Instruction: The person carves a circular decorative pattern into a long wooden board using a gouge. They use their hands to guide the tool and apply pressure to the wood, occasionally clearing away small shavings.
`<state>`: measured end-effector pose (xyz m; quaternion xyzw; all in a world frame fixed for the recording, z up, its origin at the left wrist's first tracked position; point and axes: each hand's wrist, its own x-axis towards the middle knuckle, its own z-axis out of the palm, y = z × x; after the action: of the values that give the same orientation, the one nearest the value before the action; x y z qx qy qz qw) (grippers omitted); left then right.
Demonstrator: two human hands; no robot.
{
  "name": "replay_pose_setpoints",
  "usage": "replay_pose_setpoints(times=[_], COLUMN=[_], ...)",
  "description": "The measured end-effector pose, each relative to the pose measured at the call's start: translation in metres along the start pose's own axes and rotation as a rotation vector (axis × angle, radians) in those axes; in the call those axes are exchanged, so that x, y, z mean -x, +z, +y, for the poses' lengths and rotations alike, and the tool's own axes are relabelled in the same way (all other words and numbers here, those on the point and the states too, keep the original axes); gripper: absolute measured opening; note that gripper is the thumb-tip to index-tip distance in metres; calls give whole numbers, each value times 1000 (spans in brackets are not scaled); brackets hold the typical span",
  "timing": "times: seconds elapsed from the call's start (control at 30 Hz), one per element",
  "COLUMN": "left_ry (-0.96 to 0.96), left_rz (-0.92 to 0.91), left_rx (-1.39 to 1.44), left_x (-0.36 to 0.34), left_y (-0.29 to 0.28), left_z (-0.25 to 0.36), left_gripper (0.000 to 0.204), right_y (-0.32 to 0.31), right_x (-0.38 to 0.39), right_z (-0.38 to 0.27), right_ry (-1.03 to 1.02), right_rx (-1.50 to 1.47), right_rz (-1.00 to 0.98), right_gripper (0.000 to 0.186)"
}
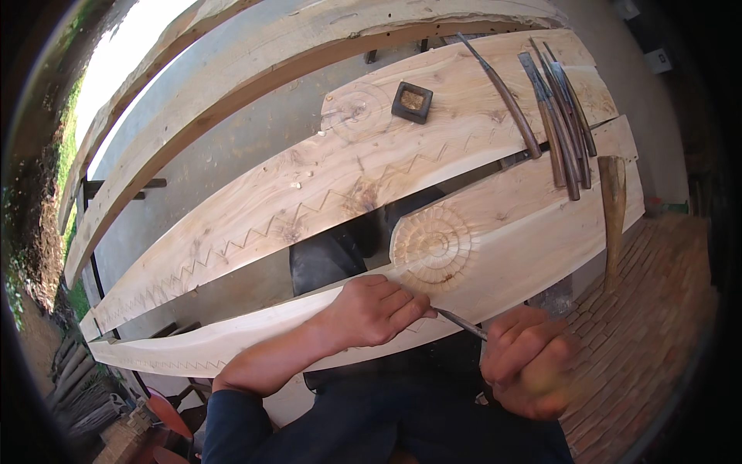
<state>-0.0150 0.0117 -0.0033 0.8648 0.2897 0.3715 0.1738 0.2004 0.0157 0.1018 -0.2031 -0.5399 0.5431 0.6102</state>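
A carving chisel (pixel 462 325) with a thin metal shaft slants between my two hands over the near edge of a pale wooden plank (pixel 533 240). My right hand (pixel 529 359), a little blurred, is closed around its handle end and hides the handle. Lying on the plank's edge, my left hand (pixel 379 309) has its fingers curled and pinches the shaft near the tip. The cutting end is hidden under those fingers. Just beyond my hands, a round spiral rosette (pixel 437 243) is carved into the plank. A zigzag line runs along the plank's near edge.
A second plank (pixel 255 216) with a zigzag carving lies beyond a gap. It bears a dark square cup (pixel 412 102) and wood chips. Several chisels (pixel 558 124) lie at the right, beside a wooden club (pixel 613 209). Long beams (pixel 255 85) stretch behind; brick paving (pixel 641 309) is lower right.
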Motion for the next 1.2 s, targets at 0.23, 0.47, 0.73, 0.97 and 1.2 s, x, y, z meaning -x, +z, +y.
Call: replay_pose_setpoints(times=[0.23,0.47,0.73,0.97,1.2], left_ry=[63,38,-174,-164,-150], left_rz=[37,30,159,207,323], left_rx=[-138,-152,-69,-117,-65], left_x=[2,33,81,77,53], left_y=[-1,15,30,39,30], left_z=[11,77,124,125,134], left_gripper=[23,21,19,18,19], right_y=[-3,-11,-7,-8,25], right_x=[-64,-174,-194,-146,-41], right_z=[6,84,130,119,6], right_ry=[-199,-241,-132,-128,-306], right_rx=[275,184,203,389,1082], right_rz=[386,413,371,240,-254], right_gripper=[48,45,42,34,41])
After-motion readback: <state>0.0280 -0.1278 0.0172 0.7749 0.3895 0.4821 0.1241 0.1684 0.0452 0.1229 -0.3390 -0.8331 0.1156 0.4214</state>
